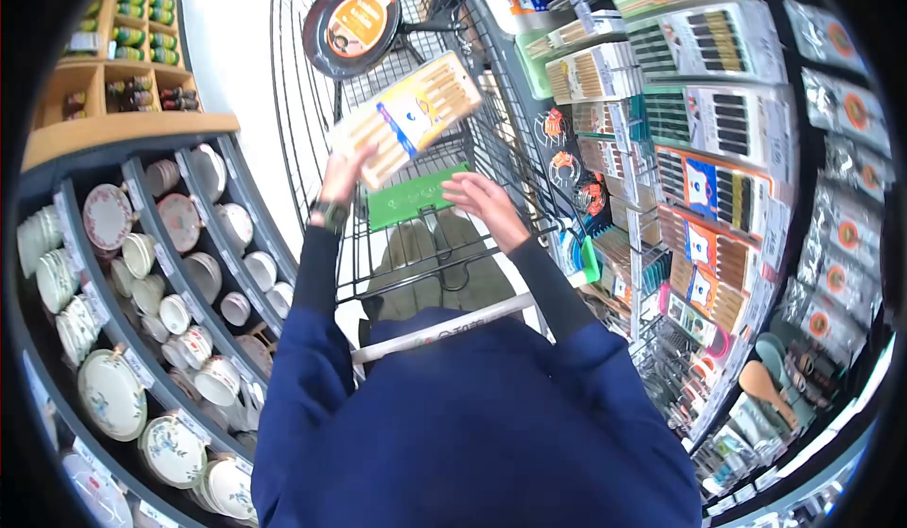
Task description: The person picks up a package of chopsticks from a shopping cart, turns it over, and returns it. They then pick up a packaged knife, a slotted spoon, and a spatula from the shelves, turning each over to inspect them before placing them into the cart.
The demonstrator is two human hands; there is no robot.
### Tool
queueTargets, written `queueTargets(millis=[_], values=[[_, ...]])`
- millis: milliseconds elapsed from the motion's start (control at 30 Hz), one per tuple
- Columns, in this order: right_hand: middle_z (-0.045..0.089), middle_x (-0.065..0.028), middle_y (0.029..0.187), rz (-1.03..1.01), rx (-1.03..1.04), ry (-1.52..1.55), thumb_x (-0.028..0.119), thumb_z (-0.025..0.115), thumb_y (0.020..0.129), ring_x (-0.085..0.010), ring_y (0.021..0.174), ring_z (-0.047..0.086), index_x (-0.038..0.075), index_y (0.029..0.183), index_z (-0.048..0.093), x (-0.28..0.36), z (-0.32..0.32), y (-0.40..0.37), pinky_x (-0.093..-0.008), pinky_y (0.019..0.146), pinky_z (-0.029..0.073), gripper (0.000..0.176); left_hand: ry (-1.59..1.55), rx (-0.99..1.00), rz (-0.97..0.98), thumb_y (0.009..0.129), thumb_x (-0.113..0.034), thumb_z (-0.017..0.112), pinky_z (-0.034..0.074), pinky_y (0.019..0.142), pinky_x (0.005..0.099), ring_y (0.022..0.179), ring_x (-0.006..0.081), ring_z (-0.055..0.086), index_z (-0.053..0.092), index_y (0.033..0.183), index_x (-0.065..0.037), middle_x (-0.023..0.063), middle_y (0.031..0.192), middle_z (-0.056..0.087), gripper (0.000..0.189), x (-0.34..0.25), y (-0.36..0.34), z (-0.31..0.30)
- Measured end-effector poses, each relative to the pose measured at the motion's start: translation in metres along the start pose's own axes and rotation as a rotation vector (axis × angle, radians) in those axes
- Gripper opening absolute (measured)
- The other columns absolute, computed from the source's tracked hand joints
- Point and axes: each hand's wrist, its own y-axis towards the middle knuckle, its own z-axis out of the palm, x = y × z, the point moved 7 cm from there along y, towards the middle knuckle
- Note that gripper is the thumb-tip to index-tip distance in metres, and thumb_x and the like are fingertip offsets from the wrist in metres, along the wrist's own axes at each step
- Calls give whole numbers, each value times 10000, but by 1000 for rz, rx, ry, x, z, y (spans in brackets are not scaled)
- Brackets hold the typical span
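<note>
Nearest: navy sleeves point(316, 367), then cart bar point(444, 329) crossing in front of the body. Olive cloth point(425, 268) lies just past the bar, on the near side of the green flap point(406, 199).

Right hand point(487, 205): holding nothing, fingers loosely spread and a bit bent, by the flap's right end; can't tell if it touches. Left hand point(342, 177), watch point(330, 212) on wrist: fingers closed on the near-left end of the pack point(416, 120); those underneath are hidden. Pack holds wooden sticks, sits over the cart, slanted up to the right, printed face to camera.

Handling, my read: one-end hold leaves the far end free to dip, so firm thumb pressure and a steady wrist matter. Right hand is close enough to support the free end. Best keep the pack flat, clear of the wires and away from the pan handle; don't squeeze hard enough to bend the card.

Farther: cart basket point(283, 84) with pan point(316, 42) at its far left, orange label on it. Dish shelves point(162, 256) on the left, racks of stick packs point(723, 122) on the right. Far upper left: wooden shelf point(132, 129) with jars.
</note>
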Motion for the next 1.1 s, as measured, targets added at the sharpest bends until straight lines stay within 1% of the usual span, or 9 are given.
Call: queueTargets(millis=[100, 200, 367, 533, 600, 767, 900, 1000, 1100], values=[[415, -173, 1470, -147, 93, 204, 319, 471, 1031, -260, 1356, 418, 60, 1480, 267, 19, 9, -46, -376, 1097, 360, 558, -153, 80, 24, 841, -151, 711, 402, 1062, 343, 1227, 208, 538, 409, 1395, 59, 149, 1368, 537, 665, -45, -90, 32], [442, -118, 1453, -374, 171, 448, 375, 553, 990, -234, 1365, 400, 98, 1480, 265, 36, 3, -86, -389, 1112, 316, 632, -208, 141, -70, 814, -85, 736, 446, 1033, 358, 1233, 207, 540, 415, 1388, 15, 130, 1350, 546, 666, -39, -149, 56], [539, -86, 1360, -518, -202, 580, 160, 536, 996, -164, 1256, 509, 34, 1374, 445, 74, -40, -153, -339, 1069, 384, 408, -17, 457, -157, 777, -85, 772, 426, 1033, 350, 1214, 185, 543, 450, 1386, -3, 84, 1301, 587, 694, -27, -205, 135], [614, -69, 1258, -623, -418, 545, 142, 559, 987, -128, 1132, 601, 33, 1269, 490, 76, -100, -214, -294, 968, 474, 310, -14, 779, -211, 838, -152, 738, 385, 1051, 308, 1221, 143, 522, 420, 1415, 12, 76, 1340, 562, 678, 4, -216, 190], [612, -72, 1263, -661, -445, 568, 137, 562, 984, -130, 1134, 599, 34, 1272, 490, 69, -116, -238, -300, 965, 478, 314, -179, 762, -347, 894, -250, 671, 343, 1088, 319, 1280, 165, 479, 386, 1433, 25, 98, 1401, 509, 670, 23, -211, 203], [630, -69, 1227, -714, -674, 549, 156, 587, 976, -126, 1116, 597, 14, 1275, 503, 40, -160, -312, -290, 941, 470, 342, -40, 917, -302, 999, -275, 502, 312, 1123, 369, 1332, 209, 443, 394, 1426, 20, 124, 1405, 502, 530, 8, -223, 280], [635, -53, 1201, -771, -823, 490, 166, 582, 983, -97, 1083, 588, 10, 1258, 533, -6, -199, -379, -261, 926, 461, 320, 283, 1026, -399, 1008, -312, 488, 338, 1104, 367, 1298, 201, 476, 436, 1406, -18, 119, 1361, 541, 497, 28, -243, 345], [638, -53, 1197, -789, -880, 503, 160, 576, 986, -92, 1078, 592, 10, 1272, 526, -40, -217, -427, -255, 923, 463, 327, 459, 1219, -262, 1020, -371, 450, 393, 1053, 384, 1225, 206, 532, 413, 1417, -13, 119, 1340, 555, 536, 41, -280, 402], [640, -52, 1197, -810, -896, 523, 161, 570, 990, -89, 1061, 603, 11, 1300, 512, -70, -232, -462, -256, 907, 475, 350, 532, 1225, -250, 1020, -345, 461, 388, 1060, 385, 1231, 216, 530, 400, 1434, -49, 119, 1350, 546, 512, 63, -305, 444]])
